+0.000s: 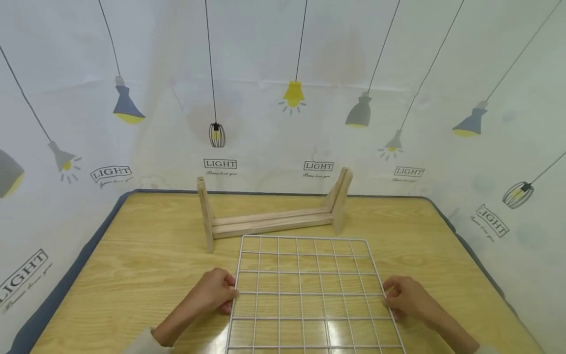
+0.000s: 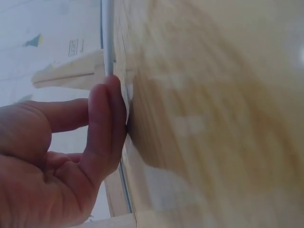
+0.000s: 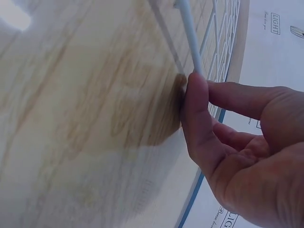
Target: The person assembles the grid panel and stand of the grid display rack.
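Note:
A white wire grid panel (image 1: 300, 294) lies flat or nearly so over the front of the table, its near edge cut off by the picture. My left hand (image 1: 215, 291) pinches the panel's left side wire between thumb and fingers. On the opposite side my right hand (image 1: 404, 297) pinches the right side wire. Both wrist views show the fingertips close above the tabletop, with a white wire (image 3: 190, 35) running into the right hand's grip. Beyond the panel's far edge stands a wooden frame (image 1: 271, 222) with a crossbar between two grooved upright ends.
The wood-grain table (image 1: 132, 275) has a dark blue edge (image 1: 283, 193). Behind it and on both sides hangs a pale sheet (image 1: 261, 64) printed with lamps and the word LIGHT. The wooden frame stands slightly askew near the back edge.

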{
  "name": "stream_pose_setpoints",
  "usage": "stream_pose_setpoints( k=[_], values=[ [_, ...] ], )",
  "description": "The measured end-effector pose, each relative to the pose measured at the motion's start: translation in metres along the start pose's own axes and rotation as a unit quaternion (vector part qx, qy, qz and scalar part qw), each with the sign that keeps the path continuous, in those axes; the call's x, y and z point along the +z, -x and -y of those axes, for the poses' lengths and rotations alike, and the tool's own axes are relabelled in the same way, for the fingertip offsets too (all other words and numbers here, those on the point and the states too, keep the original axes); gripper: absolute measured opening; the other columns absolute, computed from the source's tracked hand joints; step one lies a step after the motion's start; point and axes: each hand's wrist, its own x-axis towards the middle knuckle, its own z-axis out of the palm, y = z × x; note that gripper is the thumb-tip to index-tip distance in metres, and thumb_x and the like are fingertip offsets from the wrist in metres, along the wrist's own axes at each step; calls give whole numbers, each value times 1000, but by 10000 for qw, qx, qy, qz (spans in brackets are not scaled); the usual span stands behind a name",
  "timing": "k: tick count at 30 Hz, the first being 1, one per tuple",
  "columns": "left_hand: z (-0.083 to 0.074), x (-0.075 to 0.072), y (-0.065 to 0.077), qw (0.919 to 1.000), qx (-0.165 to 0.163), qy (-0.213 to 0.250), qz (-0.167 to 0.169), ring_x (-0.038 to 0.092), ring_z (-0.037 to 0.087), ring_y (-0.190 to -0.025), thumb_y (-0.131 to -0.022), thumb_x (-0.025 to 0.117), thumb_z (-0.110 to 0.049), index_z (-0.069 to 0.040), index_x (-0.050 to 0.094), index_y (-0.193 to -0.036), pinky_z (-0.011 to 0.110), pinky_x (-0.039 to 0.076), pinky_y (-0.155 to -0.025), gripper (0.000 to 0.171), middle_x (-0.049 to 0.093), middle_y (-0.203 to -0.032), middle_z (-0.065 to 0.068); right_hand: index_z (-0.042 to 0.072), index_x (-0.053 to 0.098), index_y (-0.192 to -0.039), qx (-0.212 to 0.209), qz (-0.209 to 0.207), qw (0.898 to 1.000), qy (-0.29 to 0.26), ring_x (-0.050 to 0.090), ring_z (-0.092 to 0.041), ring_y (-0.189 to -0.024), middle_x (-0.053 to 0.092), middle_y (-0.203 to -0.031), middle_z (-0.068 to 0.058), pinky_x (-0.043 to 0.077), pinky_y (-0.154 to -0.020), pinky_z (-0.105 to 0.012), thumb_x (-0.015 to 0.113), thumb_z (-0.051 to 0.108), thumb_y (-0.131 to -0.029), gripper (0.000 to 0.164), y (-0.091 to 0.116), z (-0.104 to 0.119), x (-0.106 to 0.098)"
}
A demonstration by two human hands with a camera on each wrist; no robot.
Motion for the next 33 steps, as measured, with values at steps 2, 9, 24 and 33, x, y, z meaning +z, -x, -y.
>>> stream_pose_setpoints(
  k=[2,9,24,33],
  values=[
    [0,-2,1,9999,70,28,67,60,12,-47,-82,65,7,13,61,-100,29,57,-49,19,64,-62,7,-17,58,-107,-80,3,10000,-9,61,-19,-57,59,-72,-8,55,-50,-29,67,-3,-84,28,-1,-1,1],
    [-2,-7,3,9974,566,-21,456,60,11,-50,-86,60,4,6,64,-87,27,57,-49,5,63,-61,4,-17,57,-111,-68,-177,9997,136,61,-18,-58,61,-76,-8,55,-52,-28,66,-3,-84,32,3,2,-2],
    [-17,-30,-3,9929,710,857,413,63,20,-72,-102,48,-7,11,52,-131,30,56,-61,34,59,-88,13,-19,49,-133,-470,-855,9924,753,62,-12,-61,66,-90,-12,57,-56,-25,55,0,-92,45,4,30,-15],
    [-27,-46,-2,9707,429,2092,1105,74,32,-87,-110,33,-18,0,29,-146,47,61,-78,41,71,-97,16,-15,53,-133,-1003,-1471,9754,1301,63,-9,-59,67,-86,-8,55,-54,-24,54,4,-95,42,-3,50,-23]
  ],
)
